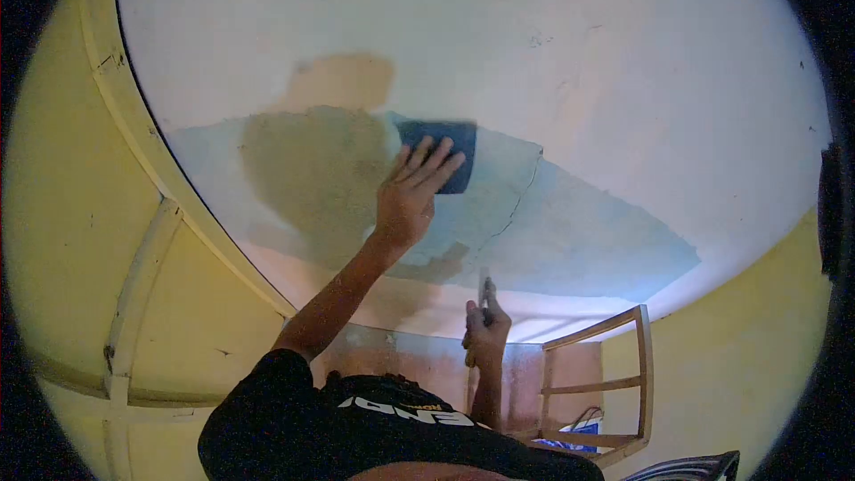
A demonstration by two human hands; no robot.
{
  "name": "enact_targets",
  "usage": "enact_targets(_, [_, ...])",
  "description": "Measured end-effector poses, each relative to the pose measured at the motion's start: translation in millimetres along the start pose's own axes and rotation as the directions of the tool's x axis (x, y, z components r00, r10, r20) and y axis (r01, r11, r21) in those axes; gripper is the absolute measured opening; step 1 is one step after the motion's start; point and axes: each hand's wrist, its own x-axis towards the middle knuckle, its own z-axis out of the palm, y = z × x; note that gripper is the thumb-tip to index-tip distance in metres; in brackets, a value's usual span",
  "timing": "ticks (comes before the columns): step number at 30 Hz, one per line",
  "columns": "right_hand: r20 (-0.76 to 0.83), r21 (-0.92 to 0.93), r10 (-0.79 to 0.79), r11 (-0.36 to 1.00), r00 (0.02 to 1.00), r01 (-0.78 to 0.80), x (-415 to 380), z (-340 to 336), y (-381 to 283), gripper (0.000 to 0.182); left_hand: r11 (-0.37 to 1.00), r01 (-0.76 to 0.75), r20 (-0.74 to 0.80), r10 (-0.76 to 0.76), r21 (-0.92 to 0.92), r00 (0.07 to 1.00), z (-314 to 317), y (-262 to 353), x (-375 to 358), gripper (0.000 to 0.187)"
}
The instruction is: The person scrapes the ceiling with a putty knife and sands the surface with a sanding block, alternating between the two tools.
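A dark, flat, square putty spreader [459, 165] lies against a broad white and pale-green panel [614, 80]. My left hand [410, 200] presses it there, fingers stretched across its back. The spreader overlaps the ragged border between the white coat and the bare pale-green patch [588, 232]. Lower and to the right, my right hand [487, 330] is closed around the handle of a putty knife [484, 281], whose blade points up toward the panel. A thin crack [521, 196] runs through the green patch between the two tools.
Yellow boards with wooden battens [134, 294] border the panel on the left. At the lower right stands an open wooden frame [643, 374], with a blue and white item [579, 435] behind it. Dark curved bars [695, 466] show at the bottom edge.
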Motion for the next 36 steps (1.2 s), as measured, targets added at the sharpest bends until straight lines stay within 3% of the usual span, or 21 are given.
enact_targets(2, [-0.026,-0.063,-0.088,0.994,0.996,0.086,10,-11,0,0.062,1.000,-0.017,0.078,0.016,0.021,0.997,0,5,-8,0.066])
enact_targets(5, [-0.105,-0.012,-0.128,0.992,0.986,0.127,22,-22,-7,0.056,0.998,0.035,0.213,-0.024,-0.051,0.977,0,0,-46,0.065])
enact_targets(7, [-0.165,-0.025,-0.155,0.988,0.974,0.153,25,-23,-19,0.054,0.984,0.171,0.206,-0.157,-0.050,0.966,-1,-8,-74,0.064])
enact_targets(9, [-0.255,0.068,-0.287,0.947,0.923,0.314,31,-18,-16,0.031,0.957,0.278,0.208,-0.256,-0.084,0.944,-11,-14,-100,0.060])
enact_targets(10, [-0.298,0.114,-0.323,0.922,0.898,0.370,36,-17,-14,0.034,0.940,0.319,0.211,-0.290,-0.117,0.933,-17,-16,-111,0.058])
enact_targets(14, [-0.299,0.170,-0.353,0.894,0.887,0.414,36,7,-32,0.036,0.896,0.396,0.252,-0.343,-0.203,0.905,-37,-38,-166,0.047])
enact_targets(16, [-0.230,0.210,-0.324,0.904,0.918,0.372,36,22,-38,0.036,0.836,0.522,0.339,-0.448,-0.168,0.827,-61,-39,-176,0.036])
enact_targets(19, [-0.204,0.030,-0.493,0.860,0.846,0.509,26,66,-78,0.040,0.728,0.669,0.369,-0.587,-0.148,0.720,-88,-48,-197,0.026])
enact_targets(20, [-0.179,-0.134,-0.586,0.811,0.791,0.570,30,73,-82,0.040,0.688,0.710,0.363,-0.629,-0.150,0.687,-94,-51,-203,0.027])
enact_targets(23, [-0.079,-0.544,-0.817,0.515,0.571,0.662,40,98,-105,0.048,0.623,0.764,0.306,-0.704,-0.167,0.641,-115,-58,-216,0.029])
enact_targets(26, [-0.041,-0.668,-0.762,0.502,0.646,0.549,49,114,-117,0.049,0.634,0.758,0.284,-0.707,-0.153,0.648,-123,-70,-232,0.030])
enact_targets(27, [-0.027,-0.691,-0.791,0.456,0.611,0.561,53,120,-118,0.043,0.642,0.744,0.276,-0.693,-0.184,0.666,-129,-72,-231,0.030])
enact_targets(29, [-0.095,-0.698,-0.787,0.489,0.610,0.522,49,144,-124,0.031,0.652,0.717,0.262,-0.668,-0.245,0.697,-140,-73,-229,0.031])
enact_targets(32, [-0.118,-0.733,-0.812,0.460,0.572,0.502,60,158,-130,0.028,0.617,0.744,0.272,-0.693,-0.254,0.668,-135,-94,-244,0.030])
enact_targets(35, [-0.125,-0.754,-0.801,0.460,0.585,0.468,58,165,-123,0.033,0.510,0.824,0.353,-0.744,-0.248,0.567,-153,-104,-236,0.032])
enact_targets(36, [-0.135,-0.757,-0.796,0.467,0.590,0.457,58,167,-124,0.034,0.544,0.806,0.333,-0.734,-0.234,0.592,-156,-107,-233,0.032])
